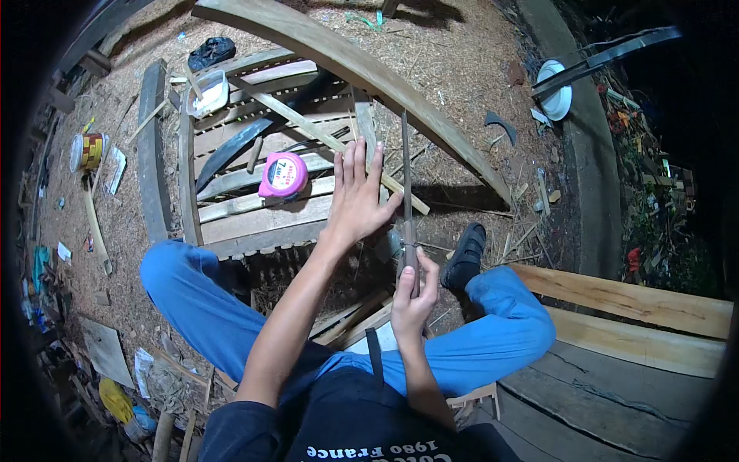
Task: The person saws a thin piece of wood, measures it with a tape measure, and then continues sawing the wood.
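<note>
My left hand (358,192) lies spread with its fingers on a thin wooden strip (296,117) that runs diagonally over a slatted wooden frame (254,223). In my right hand (414,296) is the dark handle of a long narrow tool (407,169), whose thin blade points away from me and passes just right of the strip's near end. Whether the blade touches the strip is hard to tell. A pink tape measure (285,175) rests on the slats left of my left hand.
A long curved beam (346,65) arches across the front and right. On the frame's far left is a plastic container (208,94). Planks (623,331) extend at the lower right. A white plate (554,91) and a patterned can (89,152) lie farther out.
</note>
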Tool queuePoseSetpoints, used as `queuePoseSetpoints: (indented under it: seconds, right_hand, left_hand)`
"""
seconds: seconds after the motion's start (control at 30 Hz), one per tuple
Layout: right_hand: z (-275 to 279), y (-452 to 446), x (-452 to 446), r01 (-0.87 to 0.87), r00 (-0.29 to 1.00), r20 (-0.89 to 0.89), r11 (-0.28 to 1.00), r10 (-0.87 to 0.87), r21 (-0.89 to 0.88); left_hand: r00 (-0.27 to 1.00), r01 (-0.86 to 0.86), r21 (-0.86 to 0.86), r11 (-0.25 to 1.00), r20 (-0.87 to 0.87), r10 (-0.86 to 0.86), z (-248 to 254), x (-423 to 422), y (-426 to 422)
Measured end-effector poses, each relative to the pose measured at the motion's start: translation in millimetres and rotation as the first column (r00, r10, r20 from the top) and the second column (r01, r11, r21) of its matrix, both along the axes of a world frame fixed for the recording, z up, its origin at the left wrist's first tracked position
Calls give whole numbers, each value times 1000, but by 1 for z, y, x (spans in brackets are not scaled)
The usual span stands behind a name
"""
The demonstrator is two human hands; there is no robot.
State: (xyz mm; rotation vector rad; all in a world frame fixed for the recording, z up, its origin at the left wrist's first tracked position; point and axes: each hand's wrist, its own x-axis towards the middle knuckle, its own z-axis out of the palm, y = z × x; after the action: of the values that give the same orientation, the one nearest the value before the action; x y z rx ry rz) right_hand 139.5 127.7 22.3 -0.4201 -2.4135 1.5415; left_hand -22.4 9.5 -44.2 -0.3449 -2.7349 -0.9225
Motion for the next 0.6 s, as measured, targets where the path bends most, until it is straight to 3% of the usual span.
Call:
queuePoseSetpoints:
  seconds: [0.03,0.13,0.23,0.27,0.37,0.5,0.6]
  right_hand:
    - [2,0,0,15,999,43,997,-11,-78]
    - [-11,5,23,2,999,-41,1000,-3,-13]
    - [-6,4,17,13,1000,-9,999,-13,-35]
    - [-1,5,6,-31,997,-67,994,38,101]
    - [0,8,1,5,999,53,997,-1,-75]
    - [-4,6,15,22,1000,-20,992,-24,-122]
    - [-1,6,0,-28,993,-107,990,43,141]
  left_hand:
    - [1000,-1,-2,1000,-11,1,1,-1,-1]
    - [999,7,13,1000,50,-7,5,-3,-3]
    - [999,-1,-11,1000,35,1,2,-2,-2]
    - [1000,-4,4,1000,9,4,-1,-1,-1]
    - [1000,0,10,1000,23,0,0,-1,-2]
    - [999,0,13,1000,47,-1,2,-5,-3]
    - [999,2,-8,1000,44,-2,-5,1,-1]
